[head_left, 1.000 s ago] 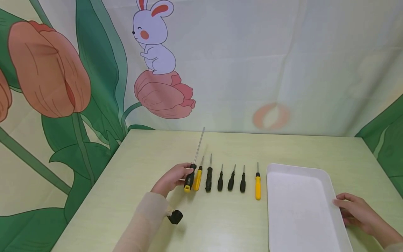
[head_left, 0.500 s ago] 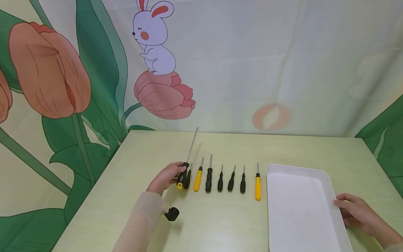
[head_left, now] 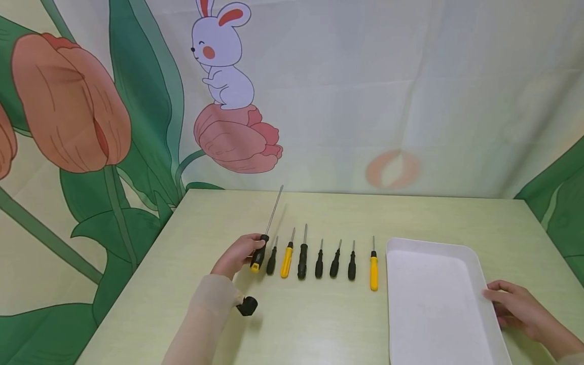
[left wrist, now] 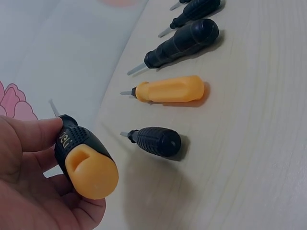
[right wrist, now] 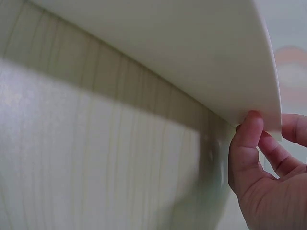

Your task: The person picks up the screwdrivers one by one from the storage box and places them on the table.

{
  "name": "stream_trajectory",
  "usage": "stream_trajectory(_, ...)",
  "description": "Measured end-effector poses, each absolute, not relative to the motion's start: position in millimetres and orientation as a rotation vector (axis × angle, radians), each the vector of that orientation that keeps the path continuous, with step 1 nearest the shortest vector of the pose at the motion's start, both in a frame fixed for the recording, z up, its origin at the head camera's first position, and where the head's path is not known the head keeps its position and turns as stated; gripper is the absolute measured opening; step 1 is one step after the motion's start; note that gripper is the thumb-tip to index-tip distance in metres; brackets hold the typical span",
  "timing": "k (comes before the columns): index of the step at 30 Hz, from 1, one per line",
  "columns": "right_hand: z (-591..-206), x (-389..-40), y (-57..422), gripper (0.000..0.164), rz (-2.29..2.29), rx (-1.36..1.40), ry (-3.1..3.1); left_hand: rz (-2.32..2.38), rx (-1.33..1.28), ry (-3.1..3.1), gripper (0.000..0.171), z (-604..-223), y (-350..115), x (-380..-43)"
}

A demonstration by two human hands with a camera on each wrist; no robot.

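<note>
My left hand (head_left: 238, 255) holds a long screwdriver (head_left: 257, 254) by its black handle with a yellow end cap, the shaft tilted up and away. In the left wrist view, thumb and fingers curl round that handle, its yellow butt facing the camera. Just right of it lies a short black screwdriver (head_left: 271, 262), then a yellow screwdriver (left wrist: 170, 89) and a thicker black screwdriver (left wrist: 184, 42). At far right, my right hand (head_left: 517, 309) pinches the side rim of a white tray (head_left: 490, 299). The right wrist view shows fingertips (right wrist: 253, 120) against the tray's outer wall.
The row continues right with several small black screwdrivers (head_left: 334, 264) and another yellow screwdriver (head_left: 374, 271) beside the tray. A printed curtain (head_left: 328, 101) hangs behind the table's far edge. A black wrist camera (head_left: 247, 306) juts from the left sleeve.
My left hand has carried the long screwdriver leftward, away from the yellow one, uncovering the short black screwdriver. The right hand and the tray stay where they were.
</note>
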State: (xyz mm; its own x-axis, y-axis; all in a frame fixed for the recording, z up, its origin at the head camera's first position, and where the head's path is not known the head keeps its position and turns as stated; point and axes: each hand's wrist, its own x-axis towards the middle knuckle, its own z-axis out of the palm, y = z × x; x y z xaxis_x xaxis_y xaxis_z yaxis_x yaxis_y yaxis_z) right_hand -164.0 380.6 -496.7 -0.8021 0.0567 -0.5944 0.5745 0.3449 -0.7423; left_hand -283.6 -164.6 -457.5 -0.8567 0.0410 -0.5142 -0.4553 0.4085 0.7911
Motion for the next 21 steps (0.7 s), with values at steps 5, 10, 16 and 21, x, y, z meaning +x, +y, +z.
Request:
stream_trajectory(5,-496,-164,380,0.044,-1.460,0.555,2.142,1.413,-0.375,2.249,0.043,-462,-164,-287)
stream_trajectory(10,-495,-164,379,0.045,-1.458,0.554,2.142,1.384,-0.384,2.286,0.042,-466,-164,-289)
stream_trajectory(16,-495,-164,380,0.043,-1.461,0.557,2.136,1.381,-0.403,2.315,0.037,-470,-163,-291)
stream_trajectory(21,-495,-164,379,0.043,-1.455,0.558,2.141,1.366,-0.402,2.362,0.034,-471,-161,-290)
